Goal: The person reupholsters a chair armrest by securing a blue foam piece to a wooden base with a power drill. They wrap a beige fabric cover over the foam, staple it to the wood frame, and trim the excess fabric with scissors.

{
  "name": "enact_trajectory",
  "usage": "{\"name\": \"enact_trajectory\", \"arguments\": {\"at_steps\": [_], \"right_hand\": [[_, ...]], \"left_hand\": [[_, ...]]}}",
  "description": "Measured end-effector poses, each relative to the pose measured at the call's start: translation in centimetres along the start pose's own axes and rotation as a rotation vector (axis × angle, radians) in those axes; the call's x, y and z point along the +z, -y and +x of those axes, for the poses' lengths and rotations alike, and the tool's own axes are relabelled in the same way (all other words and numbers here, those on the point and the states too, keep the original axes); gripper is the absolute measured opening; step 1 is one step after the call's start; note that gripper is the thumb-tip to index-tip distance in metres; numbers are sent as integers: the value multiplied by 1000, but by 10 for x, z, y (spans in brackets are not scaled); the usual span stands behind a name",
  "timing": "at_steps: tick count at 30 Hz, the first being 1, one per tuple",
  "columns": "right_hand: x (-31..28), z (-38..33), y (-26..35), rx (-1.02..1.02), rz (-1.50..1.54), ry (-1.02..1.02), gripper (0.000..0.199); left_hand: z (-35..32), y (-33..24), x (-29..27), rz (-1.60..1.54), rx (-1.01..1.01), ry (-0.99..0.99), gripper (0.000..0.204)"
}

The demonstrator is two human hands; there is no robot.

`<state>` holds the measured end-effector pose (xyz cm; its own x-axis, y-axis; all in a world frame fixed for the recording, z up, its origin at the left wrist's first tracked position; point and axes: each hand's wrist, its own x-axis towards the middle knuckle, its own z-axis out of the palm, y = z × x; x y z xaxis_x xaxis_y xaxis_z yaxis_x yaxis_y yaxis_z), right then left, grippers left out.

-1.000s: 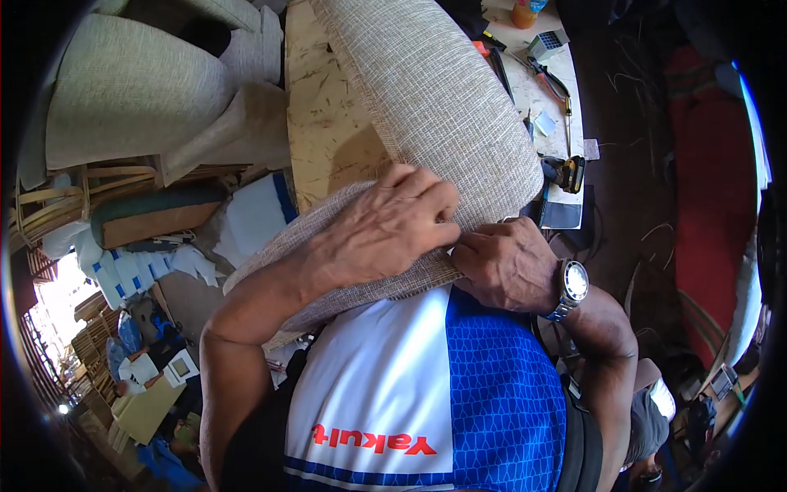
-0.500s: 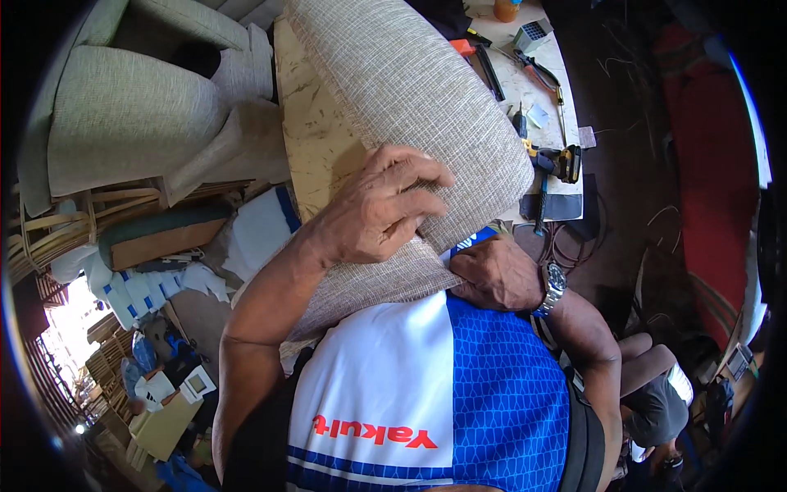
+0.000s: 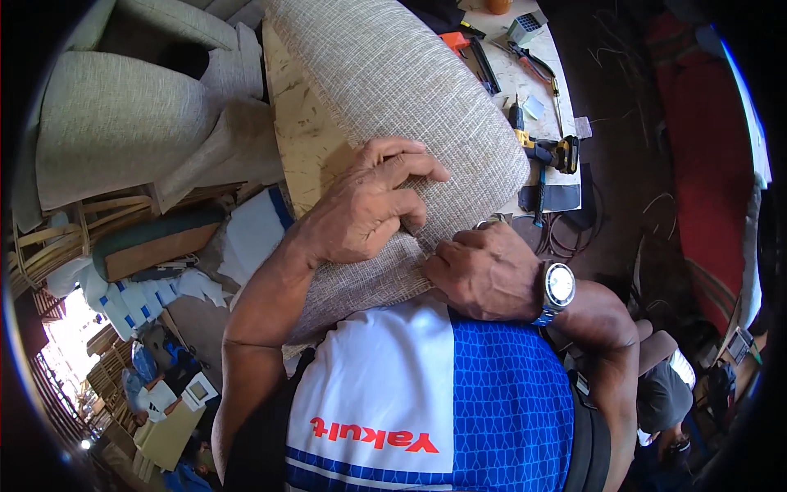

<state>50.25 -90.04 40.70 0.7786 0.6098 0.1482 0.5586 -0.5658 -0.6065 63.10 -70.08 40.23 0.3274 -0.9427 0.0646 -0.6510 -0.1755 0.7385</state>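
Observation:
A long, rounded piece of beige-grey woven upholstery fabric point(image 3: 410, 90) lies across the table and down against my shirt front. At the fold near my body, my left hand point(image 3: 369, 201) rests with curled fingers, its thumb and fingertips closed on the fabric's edge. Just to its right, my right hand point(image 3: 484, 272), with a metal watch point(image 3: 558, 285) on the wrist, is closed at the same edge, knuckles up. Its fingertips are hidden, so anything small between them cannot be made out. Only a short gap separates the two hands.
On the worktable point(image 3: 537, 70) to the right lie a yellow-black cordless drill point(image 3: 553, 152), pliers point(image 3: 533, 61), an orange-black tool point(image 3: 475, 57) and a hammer-like tool point(image 3: 540, 193). Upholstered sofa parts point(image 3: 123, 123) stand at the left. A seated person point(image 3: 664, 394) is at the lower right.
My right hand has moved up and left along the fabric edge, closer to my left hand. The left hand keeps its place, fingers shifted slightly.

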Motion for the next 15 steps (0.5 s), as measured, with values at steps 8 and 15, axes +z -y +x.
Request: {"name": "enact_trajectory", "arguments": {"at_steps": [8, 15], "right_hand": [[-17, 24, 6, -31, -91, 165, 11], [-10, 31, 20, -18, -162, 134, 16]], "left_hand": [[-15, -4, -3, 132, 9, 76, 7], [-22, -11, 8, 160, 57, 58, 10]]}}
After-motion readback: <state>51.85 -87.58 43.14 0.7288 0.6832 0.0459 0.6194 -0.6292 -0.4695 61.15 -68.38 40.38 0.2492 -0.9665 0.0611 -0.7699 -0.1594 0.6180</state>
